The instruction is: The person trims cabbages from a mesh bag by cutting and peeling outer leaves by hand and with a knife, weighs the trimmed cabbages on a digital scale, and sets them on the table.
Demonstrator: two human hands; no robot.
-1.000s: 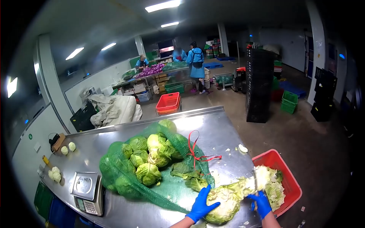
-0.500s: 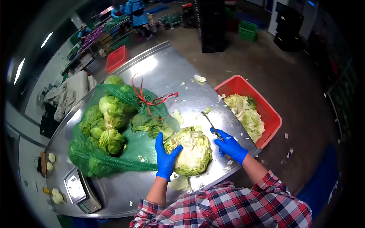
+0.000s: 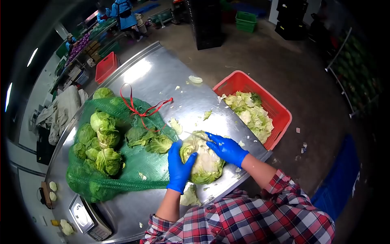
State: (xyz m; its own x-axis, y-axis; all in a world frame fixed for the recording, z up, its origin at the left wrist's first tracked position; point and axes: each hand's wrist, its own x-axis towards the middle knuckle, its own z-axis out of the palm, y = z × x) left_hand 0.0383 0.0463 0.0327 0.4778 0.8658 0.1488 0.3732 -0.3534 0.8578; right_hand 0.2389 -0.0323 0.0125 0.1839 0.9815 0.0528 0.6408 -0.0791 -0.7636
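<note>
My right hand (image 3: pixel 227 150) has come in from the bare metal just beside the cabbage (image 3: pixel 206 167) and now lies over its upper right side, touching the leaves. Half a second ago it was apart from the cabbage, with a knife pointing away over the table (image 3: pixel 183 87). Now my fingers on that hand reach across the top, partly bent, and I cannot tell whether they are pressed together round the handle; a thin pale line near their tips may be the blade.

My left hand (image 3: pixel 179 167) has kept its place on the other side, thumb spread well away from the fingers, the thumb resting on the pale cut face and the fingers along the edge.

The cabbage still sits on the table between my hands, beside the green net bag (image 3: pixel 148 175) with its pile of cabbages (image 3: pixel 108 161) and red ribbon (image 3: pixel 141 114). A loose leaf (image 3: pixel 189 197) remains just below it, near the table's edge. The red crate (image 3: pixel 281 118) of trimmed leaves (image 3: pixel 252 118) stands off to my right, as before.
</note>
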